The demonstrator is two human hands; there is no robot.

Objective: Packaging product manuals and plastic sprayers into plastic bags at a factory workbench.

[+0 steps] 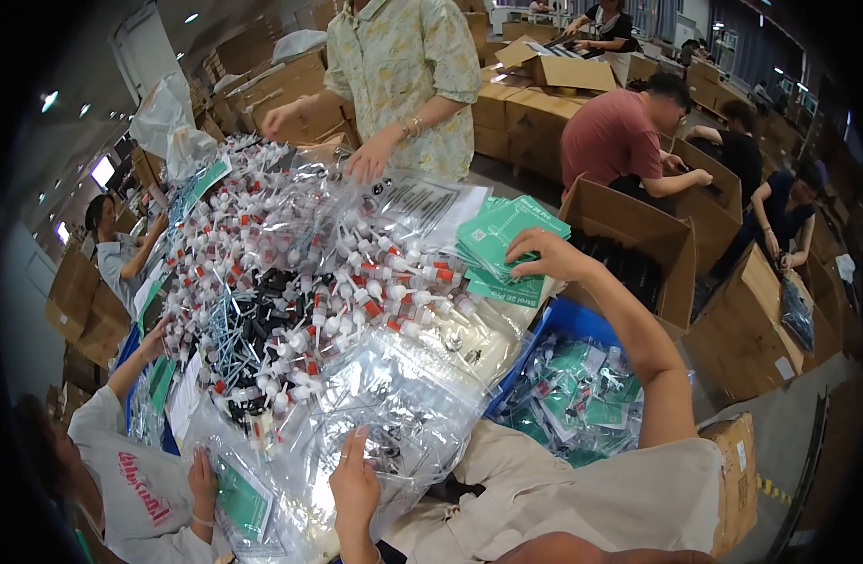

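the work looks partway along. below the right hand (550, 256), the blue bin (520, 378) already holds many filled bags (582, 399), with green cards and small parts showing through the plastic. much appears to be left: a big heap of white-and-red bottles (380, 296) spreads beyond the left hand's fingertips, with metal rods (236, 331) and black pieces (273, 303) up and to their left.

the green cards (499, 231) lie in a loose, fanned stack right under the right fingertips. those fingers are curved and parted, thumb a little away from the forefinger, and no card is seen lifted. the left hand (354, 487) rests at the clear bags (384, 399), which lie just past its fingertips; its fingers are slightly bent and near each other, and whether they pinch any plastic cannot be told.

farther off, beyond the right fingers, stands a brown box (680, 246) of black things. white sheets (439, 209) lie to the left of those fingers, near the cards. left of the left fingers, a co-worker's hand (203, 484) is at a bag with a green card (241, 498), and another co-worker's hand (375, 155) reaches over the far side of the heap. the glossy, overlapping plastic ahead of the left fingers covers part of the heap and could make one bag hard to separate.
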